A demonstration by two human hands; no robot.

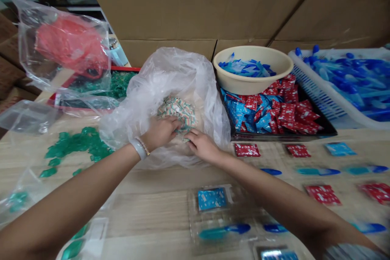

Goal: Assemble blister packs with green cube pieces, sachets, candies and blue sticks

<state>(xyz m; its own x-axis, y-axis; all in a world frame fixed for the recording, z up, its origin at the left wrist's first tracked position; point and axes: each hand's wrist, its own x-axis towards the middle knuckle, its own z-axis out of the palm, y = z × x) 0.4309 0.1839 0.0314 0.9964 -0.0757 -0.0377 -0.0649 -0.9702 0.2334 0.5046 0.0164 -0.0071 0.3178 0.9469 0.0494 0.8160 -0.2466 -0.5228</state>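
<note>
An open, crumpled clear plastic bag [179, 63] holds a pile of small striped pieces [173, 107] in white, green and orange; their kind is too small to tell. My left hand [163, 132], with a bracelet and a pale band at its wrist, reaches in over the pile. Its fingers are curled together at the pieces, and what lies between them is hidden. Just to the right, my right hand [202, 144] is closed at the bag's near side, a small striped piece showing at its fingertips.
Behind stand a cream bowl [252, 83] of blue plastic pieces, a black tray [283, 136] of red and blue sachets and a white basket [323, 89]. Green pieces [81, 144] lie left. Clear trays [195, 227] with sachets and blue tools spread right. Cardboard [195, 4] closes off the back.
</note>
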